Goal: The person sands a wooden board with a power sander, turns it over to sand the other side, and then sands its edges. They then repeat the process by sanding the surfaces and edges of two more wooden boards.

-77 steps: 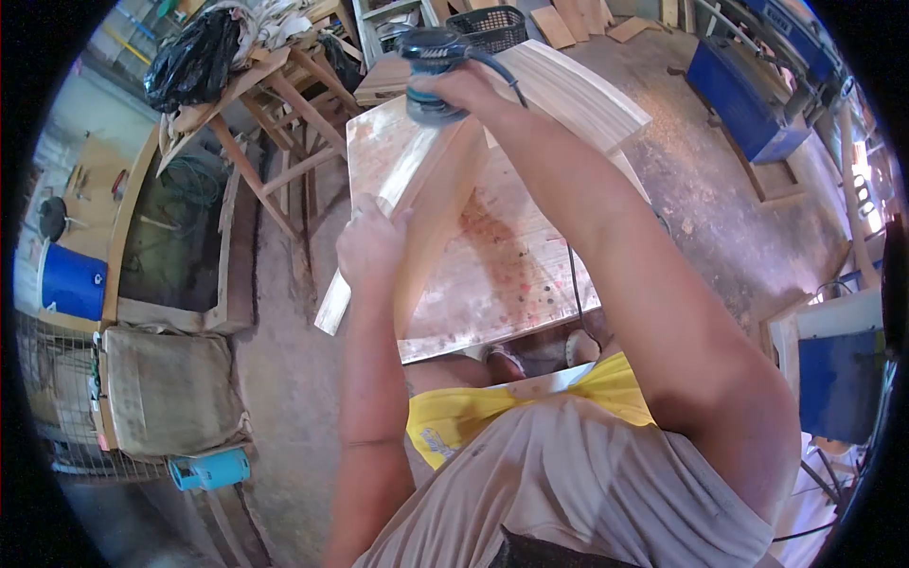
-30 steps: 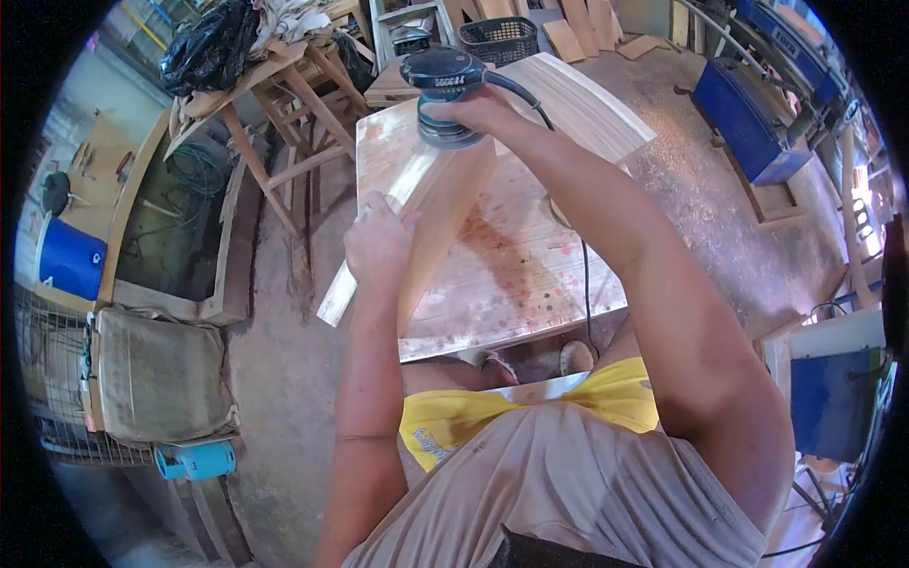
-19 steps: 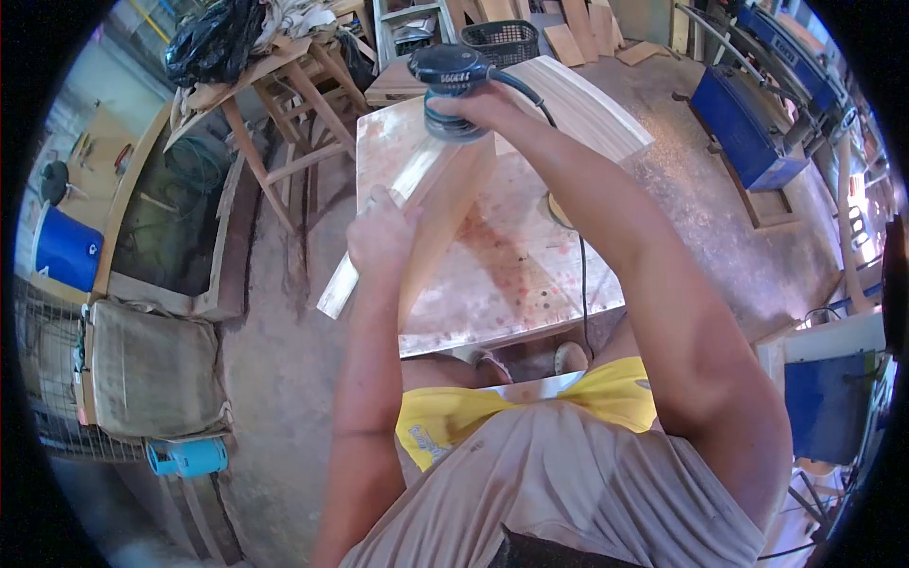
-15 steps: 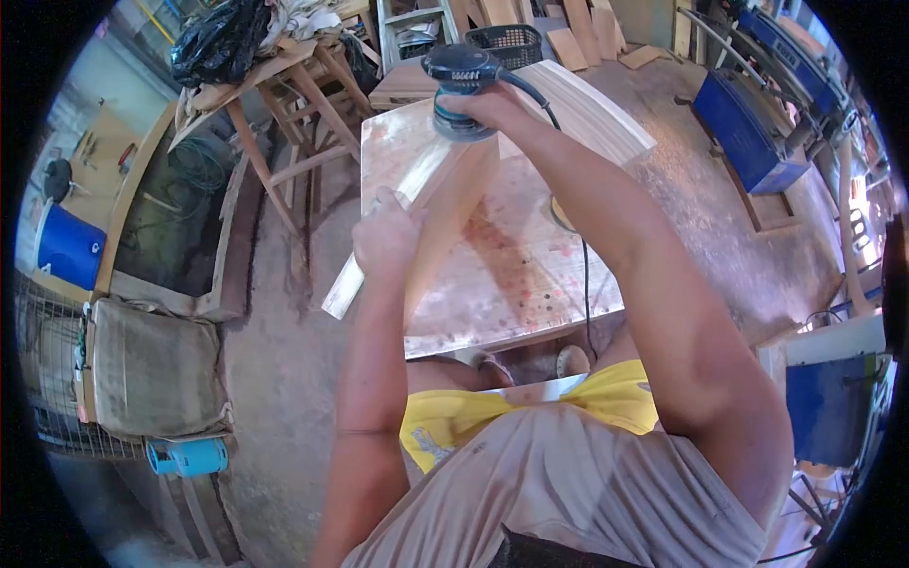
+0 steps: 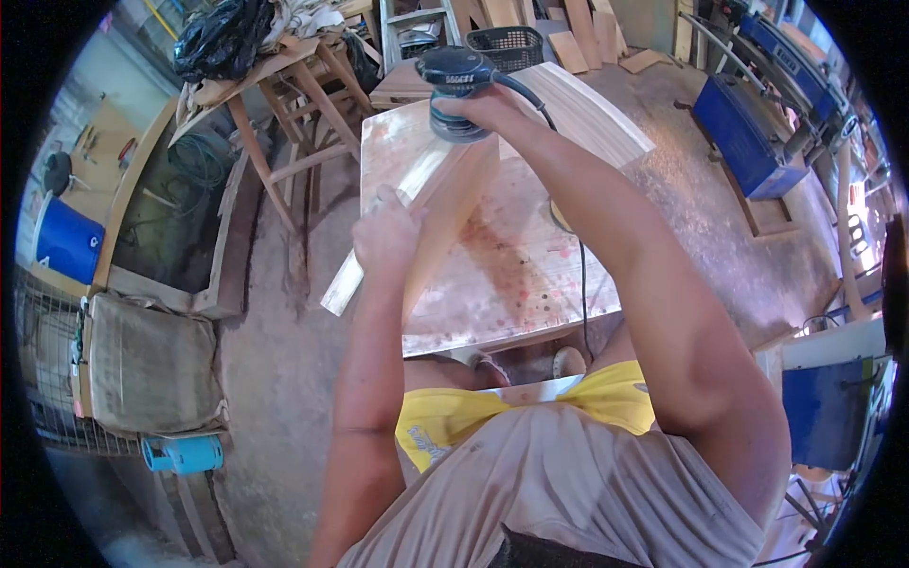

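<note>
A wooden board [image 5: 459, 194] stands on its long edge on a paint-stained worktable [image 5: 549, 270], slanting away from me. My left hand [image 5: 386, 232] is closed around the board's upper edge near its closer end. Out at the far end, my right hand [image 5: 481, 106] grips a dark random orbital sander [image 5: 453, 68]. The sander's round pad rests on the board's pale top edge. A black cord runs back from the sander along my right forearm. Part of a round, tan-coloured object [image 5: 562, 216] shows beside that forearm; the rest is hidden.
Pale planks [image 5: 592, 109] lie on the table's far right side. A wooden stand [image 5: 303, 133] carries a black plastic bag [image 5: 222, 40] at the back left. Behind the table is a black basket [image 5: 505, 47]. A blue machine [image 5: 748, 133] stands at the right. A cord [image 5: 583, 293] hangs over the table's front.
The sander and my right hand have shifted very slightly left at the board's far end. My left hand keeps its grip in the same place.
</note>
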`<state>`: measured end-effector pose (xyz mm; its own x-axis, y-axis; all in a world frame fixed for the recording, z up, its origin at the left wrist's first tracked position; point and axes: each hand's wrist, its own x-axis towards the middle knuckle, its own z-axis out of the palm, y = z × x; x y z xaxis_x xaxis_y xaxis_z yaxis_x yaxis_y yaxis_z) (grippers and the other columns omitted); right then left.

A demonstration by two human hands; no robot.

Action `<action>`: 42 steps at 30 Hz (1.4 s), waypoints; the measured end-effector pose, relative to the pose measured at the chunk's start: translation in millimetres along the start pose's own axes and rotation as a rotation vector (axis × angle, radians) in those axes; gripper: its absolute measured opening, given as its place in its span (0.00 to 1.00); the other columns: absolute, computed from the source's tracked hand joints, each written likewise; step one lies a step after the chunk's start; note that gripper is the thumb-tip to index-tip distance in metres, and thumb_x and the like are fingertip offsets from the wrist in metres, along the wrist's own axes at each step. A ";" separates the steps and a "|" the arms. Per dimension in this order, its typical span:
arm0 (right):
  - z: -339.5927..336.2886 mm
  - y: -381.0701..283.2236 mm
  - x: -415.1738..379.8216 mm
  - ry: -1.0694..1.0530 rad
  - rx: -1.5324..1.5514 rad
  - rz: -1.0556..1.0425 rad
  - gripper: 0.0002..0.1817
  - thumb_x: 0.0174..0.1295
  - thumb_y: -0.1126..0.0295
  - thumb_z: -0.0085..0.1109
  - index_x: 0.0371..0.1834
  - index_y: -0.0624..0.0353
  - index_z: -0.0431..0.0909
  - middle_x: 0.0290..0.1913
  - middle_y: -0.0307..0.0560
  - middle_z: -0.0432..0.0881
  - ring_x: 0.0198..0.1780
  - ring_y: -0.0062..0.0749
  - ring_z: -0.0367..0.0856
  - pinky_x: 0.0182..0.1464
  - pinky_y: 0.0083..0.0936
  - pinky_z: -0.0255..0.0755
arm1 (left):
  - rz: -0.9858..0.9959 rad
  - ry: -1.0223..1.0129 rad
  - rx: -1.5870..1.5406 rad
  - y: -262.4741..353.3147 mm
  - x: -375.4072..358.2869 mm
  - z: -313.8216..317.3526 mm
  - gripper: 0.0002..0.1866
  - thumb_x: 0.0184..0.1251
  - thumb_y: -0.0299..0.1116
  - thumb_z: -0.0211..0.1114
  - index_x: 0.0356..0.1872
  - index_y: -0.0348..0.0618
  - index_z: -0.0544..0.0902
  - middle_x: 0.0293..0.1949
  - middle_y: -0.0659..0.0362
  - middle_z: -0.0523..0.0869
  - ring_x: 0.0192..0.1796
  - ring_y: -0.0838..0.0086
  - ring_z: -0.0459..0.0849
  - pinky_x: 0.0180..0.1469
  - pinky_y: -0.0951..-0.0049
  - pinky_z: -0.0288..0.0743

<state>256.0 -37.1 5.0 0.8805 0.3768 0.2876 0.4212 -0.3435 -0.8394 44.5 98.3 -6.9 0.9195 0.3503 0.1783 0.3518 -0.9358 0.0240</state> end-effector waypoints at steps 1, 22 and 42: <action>-3.8 -1.8 -0.4 0.014 0.023 0.048 0.30 0.46 0.47 0.72 0.50 0.51 0.82 0.46 0.43 0.85 0.47 0.31 0.83 0.55 0.28 0.73 | 0.003 0.008 0.010 0.6 0.4 -0.8 0.26 0.61 0.53 0.64 0.46 0.41 0.71 0.41 0.49 0.85 0.43 0.58 0.86 0.45 0.61 0.79; -1.5 -2.6 -3.3 -0.013 0.083 0.089 0.32 0.45 0.47 0.73 0.53 0.51 0.80 0.50 0.42 0.84 0.49 0.31 0.82 0.54 0.25 0.73 | 0.018 0.050 0.030 -1.7 0.3 3.5 0.28 0.58 0.55 0.65 0.44 0.40 0.72 0.38 0.50 0.85 0.41 0.58 0.86 0.42 0.62 0.80; -0.5 -22.3 -28.4 -0.105 -0.008 0.067 0.34 0.46 0.45 0.71 0.54 0.50 0.79 0.51 0.46 0.83 0.53 0.31 0.80 0.57 0.26 0.71 | 0.021 0.052 0.006 -1.2 -1.8 0.1 0.26 0.59 0.54 0.65 0.44 0.41 0.72 0.40 0.50 0.85 0.42 0.59 0.87 0.44 0.62 0.80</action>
<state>221.7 -40.6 15.7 0.8795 0.4403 0.1806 0.3638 -0.3774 -0.8516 42.4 98.9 -7.3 0.9165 0.3275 0.2297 0.3333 -0.9427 0.0139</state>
